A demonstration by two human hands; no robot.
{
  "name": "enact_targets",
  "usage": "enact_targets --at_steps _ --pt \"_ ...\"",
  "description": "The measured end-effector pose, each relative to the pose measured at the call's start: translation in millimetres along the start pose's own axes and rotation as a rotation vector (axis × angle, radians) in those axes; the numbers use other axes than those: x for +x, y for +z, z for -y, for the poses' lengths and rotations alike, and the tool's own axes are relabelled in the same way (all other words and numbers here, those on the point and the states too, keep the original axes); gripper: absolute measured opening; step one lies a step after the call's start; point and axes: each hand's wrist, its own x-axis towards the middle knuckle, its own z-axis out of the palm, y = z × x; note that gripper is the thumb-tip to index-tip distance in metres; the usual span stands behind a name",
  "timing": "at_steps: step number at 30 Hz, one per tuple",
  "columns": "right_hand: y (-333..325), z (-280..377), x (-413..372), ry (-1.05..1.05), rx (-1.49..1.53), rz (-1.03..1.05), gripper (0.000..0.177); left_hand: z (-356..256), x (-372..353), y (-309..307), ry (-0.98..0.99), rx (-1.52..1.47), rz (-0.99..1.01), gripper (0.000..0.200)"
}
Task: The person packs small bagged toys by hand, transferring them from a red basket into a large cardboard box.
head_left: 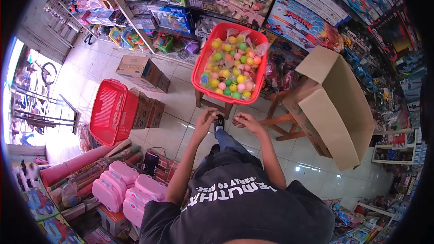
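My left hand [206,119] is held in the air in front of my body, its fingers half curled and loosely apart. Beside it, my right hand [247,122] hovers with bent, parted fingers, and I see nothing in either one. Just beyond both hands, not touched by them, is a red plastic basket [197,86] on a wooden stool [229,109]. Inside it lie many small colourful balls [235,65], yellow, green, pink and orange, in clear plastic bags.
An open cardboard box [316,113] rests on a wooden stool [289,131] at right. To the left are an empty red basket [108,113], cardboard boxes [143,72] and pink cases [113,185]. Toy boxes [226,0] fill the shelves ahead.
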Motion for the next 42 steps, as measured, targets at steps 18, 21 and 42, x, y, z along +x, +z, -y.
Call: enact_targets --at_steps 18,21,42 --pt "-2.2 70.3 179.7 -0.446 -0.895 0.017 0.05 -87.9 150.1 -25.2 0.422 0.55 -0.174 0.025" --pt "8.4 80.3 186.7 -0.283 -1.089 0.033 0.047 -83.1 154.0 -29.7 0.362 0.532 -0.176 0.024" --pt "-26.1 123.2 144.9 -0.498 -0.201 0.127 0.034 -86.2 153.8 -32.8 0.192 0.35 -0.037 0.029"
